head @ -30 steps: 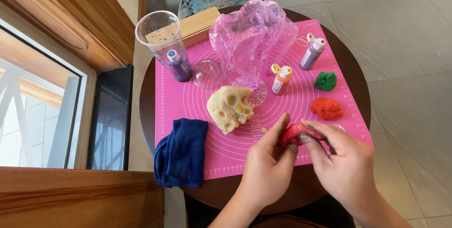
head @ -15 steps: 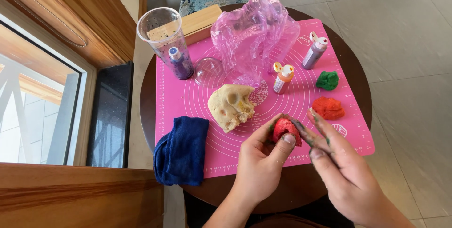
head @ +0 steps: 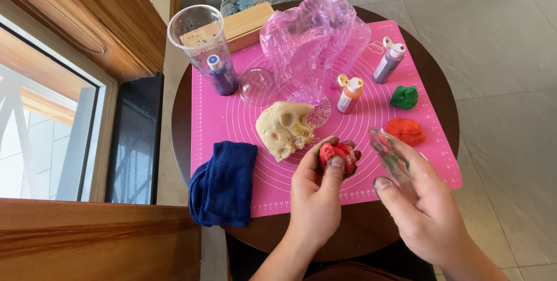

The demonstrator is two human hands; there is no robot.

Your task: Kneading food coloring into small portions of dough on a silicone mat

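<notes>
Round, dark wooden tabletop [head: 360,237] by a window, with a pink silicone mat [head: 232,124] covering most of it, seen from above.

Near the bottom centre, the left hand [head: 316,200] is curled around a red lump of dough [head: 336,154], with the thumb pressed on its front and the fingertips wrapped behind it, just above the mat. The right hand [head: 420,205] is just beside it on the right, open and holding nothing, its fingers [head: 390,154] stretched out, blurred, and smeared with green and red colour.

Just beyond the left hand lies a larger pale beige dough lump [head: 284,129] with dents in it. To the left of that hand, a folded dark blue cloth [head: 223,182] lies over the mat's edge. Beyond the right hand rest an orange-red dough piece [head: 405,130] and, farther off, a small green dough piece [head: 404,96].

Farther away from both hands stand a small orange bottle [head: 349,94], a purple bottle [head: 389,63], a crumpled clear pink plastic bag [head: 313,43], a clear dome lid [head: 257,85], and a tall clear plastic cup [head: 204,43] with another small bottle inside.
</notes>
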